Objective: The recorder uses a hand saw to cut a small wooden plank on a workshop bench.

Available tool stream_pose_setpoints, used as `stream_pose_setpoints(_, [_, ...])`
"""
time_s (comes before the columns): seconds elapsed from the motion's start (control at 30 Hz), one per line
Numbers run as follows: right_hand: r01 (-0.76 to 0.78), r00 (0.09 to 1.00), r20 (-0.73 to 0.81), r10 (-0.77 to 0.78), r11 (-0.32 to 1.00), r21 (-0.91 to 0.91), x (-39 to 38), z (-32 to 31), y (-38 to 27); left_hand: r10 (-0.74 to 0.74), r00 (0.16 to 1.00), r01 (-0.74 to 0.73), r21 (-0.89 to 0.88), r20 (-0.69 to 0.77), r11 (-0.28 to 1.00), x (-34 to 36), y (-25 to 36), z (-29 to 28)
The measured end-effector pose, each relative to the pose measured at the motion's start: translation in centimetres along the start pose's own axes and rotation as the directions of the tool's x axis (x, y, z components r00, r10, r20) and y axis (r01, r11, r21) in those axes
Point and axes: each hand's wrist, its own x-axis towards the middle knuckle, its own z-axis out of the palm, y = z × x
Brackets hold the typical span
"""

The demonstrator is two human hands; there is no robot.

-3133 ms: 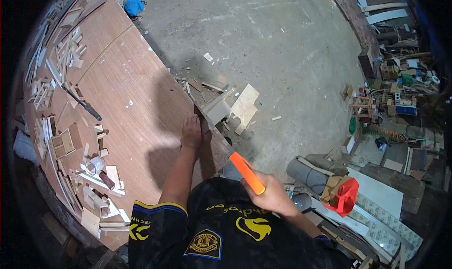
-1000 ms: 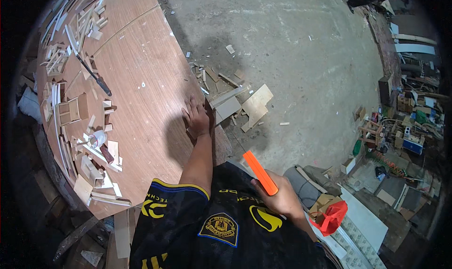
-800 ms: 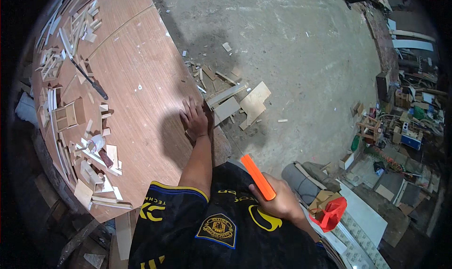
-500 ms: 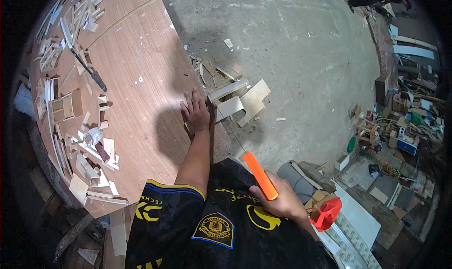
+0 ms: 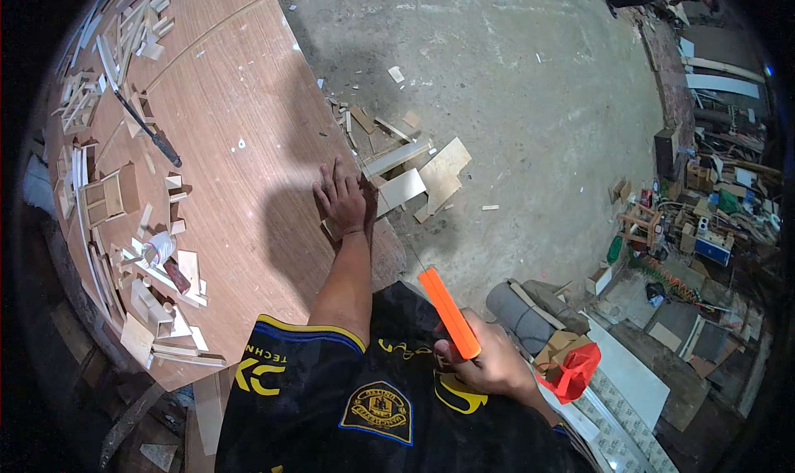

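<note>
My left hand (image 5: pixel 344 198) lies with fingers spread on the near right edge of the wooden tabletop, pressing down over a pale piece of wood (image 5: pixel 402 190) that appears to jut past the edge. In my right hand (image 5: pixel 495 359), held before my shirt, is the orange handle of a saw (image 5: pixel 450 314). Its thin blade shows nearly edge-on, running up and left from the handle to the wood beside my left hand. Where the blade meets the wood is too fine to make out.
Wooden off-cuts (image 5: pixel 445 175) lie on the concrete floor beyond the table edge. Along the left of the tabletop (image 5: pixel 232 191) are several wood strips, a small wooden frame (image 5: pixel 112 195) and a dark rod-like tool (image 5: pixel 149 129). A red bag (image 5: pixel 573 372) and a grey roll (image 5: pixel 515 314) sit right.
My right hand and the saw handle have shifted slightly left and down, with the wrist turned a little. My left hand stays planted on the wood. The whole view has drifted slightly.
</note>
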Motion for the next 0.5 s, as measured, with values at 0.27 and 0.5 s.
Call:
stream_pose_setpoints(0.27, [-0.080, 0.997, -0.012, 0.080, 0.997, 0.016, 0.5, -0.1, -1.4, 0.012, 0.998, -0.017, 0.076, 0.062, 0.997, 0.0, 0.0, -0.4])
stream_pose_setpoints(0.5, [-0.127, 0.991, 0.047, 0.129, 0.991, -0.034, 0.7, -0.7, -1.5, 0.015, 0.993, -0.030, 0.126, 0.118, 0.992, 0.2, 0.5, -1.1])
